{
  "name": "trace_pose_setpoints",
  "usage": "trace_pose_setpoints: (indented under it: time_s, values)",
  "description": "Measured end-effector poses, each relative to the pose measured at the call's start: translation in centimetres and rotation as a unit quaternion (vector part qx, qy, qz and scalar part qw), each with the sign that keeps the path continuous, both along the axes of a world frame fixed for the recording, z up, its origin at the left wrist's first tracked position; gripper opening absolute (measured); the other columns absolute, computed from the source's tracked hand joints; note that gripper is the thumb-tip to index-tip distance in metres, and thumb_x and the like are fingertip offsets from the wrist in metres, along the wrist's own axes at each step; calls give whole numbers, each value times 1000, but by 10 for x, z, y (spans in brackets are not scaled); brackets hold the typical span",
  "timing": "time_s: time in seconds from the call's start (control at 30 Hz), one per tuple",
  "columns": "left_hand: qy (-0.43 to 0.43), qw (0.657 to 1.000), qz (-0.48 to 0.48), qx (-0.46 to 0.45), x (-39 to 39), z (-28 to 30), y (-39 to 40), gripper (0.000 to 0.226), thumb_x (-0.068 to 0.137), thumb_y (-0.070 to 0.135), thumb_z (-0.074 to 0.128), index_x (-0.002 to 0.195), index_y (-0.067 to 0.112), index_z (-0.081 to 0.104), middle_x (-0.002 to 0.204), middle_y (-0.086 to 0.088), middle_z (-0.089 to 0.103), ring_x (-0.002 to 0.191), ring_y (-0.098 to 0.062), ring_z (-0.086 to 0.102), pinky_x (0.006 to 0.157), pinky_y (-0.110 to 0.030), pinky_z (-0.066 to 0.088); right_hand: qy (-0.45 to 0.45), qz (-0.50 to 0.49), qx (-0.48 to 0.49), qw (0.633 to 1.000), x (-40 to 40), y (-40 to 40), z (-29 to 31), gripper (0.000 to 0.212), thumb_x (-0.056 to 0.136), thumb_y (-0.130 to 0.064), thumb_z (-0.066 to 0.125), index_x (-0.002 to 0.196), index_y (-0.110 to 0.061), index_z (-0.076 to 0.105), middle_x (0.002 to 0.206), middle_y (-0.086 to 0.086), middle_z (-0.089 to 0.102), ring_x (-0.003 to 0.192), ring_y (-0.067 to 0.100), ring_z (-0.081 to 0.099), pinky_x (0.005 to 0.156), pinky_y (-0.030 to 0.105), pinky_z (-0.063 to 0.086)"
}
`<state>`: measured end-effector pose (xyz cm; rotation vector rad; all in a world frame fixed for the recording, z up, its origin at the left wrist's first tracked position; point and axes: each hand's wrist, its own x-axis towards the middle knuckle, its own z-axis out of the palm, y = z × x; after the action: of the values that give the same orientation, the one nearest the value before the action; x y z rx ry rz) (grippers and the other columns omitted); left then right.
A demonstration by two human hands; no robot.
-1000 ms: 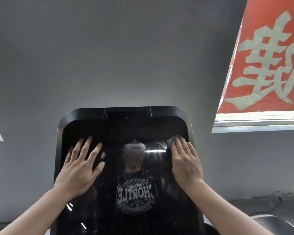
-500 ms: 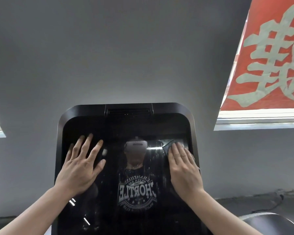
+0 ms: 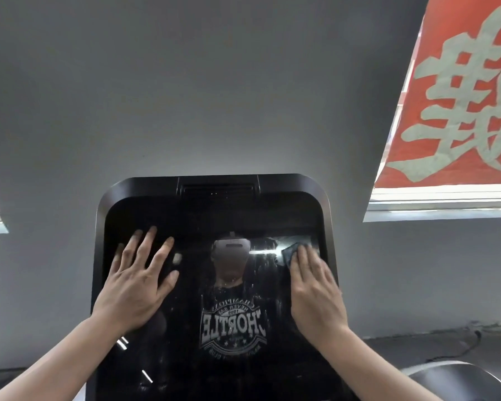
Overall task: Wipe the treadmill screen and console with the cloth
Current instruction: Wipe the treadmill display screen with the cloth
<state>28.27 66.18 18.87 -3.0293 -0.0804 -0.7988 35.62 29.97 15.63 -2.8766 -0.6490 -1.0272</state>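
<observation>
A large glossy black treadmill screen (image 3: 214, 221) with rounded corners fills the lower middle of the view and mirrors a person in a printed black shirt. My left hand (image 3: 133, 285) lies flat on its left side, fingers spread, holding nothing. My right hand (image 3: 315, 290) presses flat near the screen's right edge on a small dark blue-grey cloth (image 3: 289, 251). Only one corner of the cloth shows beyond my fingertips; the hand covers the remainder.
A grey wall (image 3: 214, 96) rises behind the screen. A red banner (image 3: 460, 111) with a pale character hangs over a window at upper right. A dark rounded machine part (image 3: 457, 380) sits at lower right, and a cable (image 3: 460, 348) runs along the floor.
My right hand has slid the cloth a little rightward toward the screen's right edge. My left hand has stayed flat in the same spot. The view has shifted slightly.
</observation>
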Motion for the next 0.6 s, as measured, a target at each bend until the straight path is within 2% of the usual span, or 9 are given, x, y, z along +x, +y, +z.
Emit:
trace_pose_setpoints:
  time_s: [0.1, 0.23, 0.37, 0.43, 0.5, 0.6]
  values:
    - [-4, 1000, -3, -5, -1, 1, -1, 76, 98, 68, 29, 164, 31, 26, 173, -6, 12, 161, -30, 2, 127, -58, 16, -9, 46, -49, 998, -2, -9, -8, 61, 96, -6, 24, 153, 3, 42, 162, 23, 38, 155, 36, 30, 124, 49, 25]
    - [1, 1000, 2, -2, -1, 1, -1, 76, 97, 68, 28, 164, 31, 25, 174, -6, 10, 161, -29, 0, 127, -58, 16, 3, -29, 37, 999, 3, -11, 1, 64, 92, -3, 21, 152, 5, 43, 159, 25, 42, 152, 39, 35, 124, 51, 34]
    - [0, 1000, -1, -8, -2, 2, -1, 76, 97, 69, 27, 164, 33, 23, 174, -5, 8, 161, -28, -2, 128, -56, 13, 0, 50, -45, 998, -12, -3, -20, 61, 97, -5, 23, 155, 3, 38, 164, 23, 33, 156, 36, 26, 125, 50, 27]
    - [2, 1000, -1, -12, -2, 2, -1, 76, 97, 69, 28, 164, 33, 23, 174, -5, 8, 161, -28, -2, 128, -56, 13, 8, 17, -11, 1000, -3, -15, -13, 63, 94, -5, 23, 154, 2, 41, 163, 21, 38, 155, 35, 30, 124, 49, 26]
    - [5, 1000, 2, -11, -2, 2, -2, 76, 97, 68, 28, 164, 33, 24, 174, -5, 8, 161, -29, -1, 127, -57, 14, 22, -31, 45, 998, -3, -12, -7, 66, 91, -4, 24, 154, 3, 40, 162, 22, 39, 154, 37, 32, 126, 49, 30]
    - [4, 1000, 2, -11, -2, 3, -3, 76, 96, 68, 29, 164, 33, 23, 174, -5, 8, 160, -29, -1, 127, -57, 14, 23, 19, -7, 1000, -20, 4, -22, 65, 92, -4, 24, 156, 4, 35, 164, 24, 31, 156, 39, 24, 126, 51, 29]
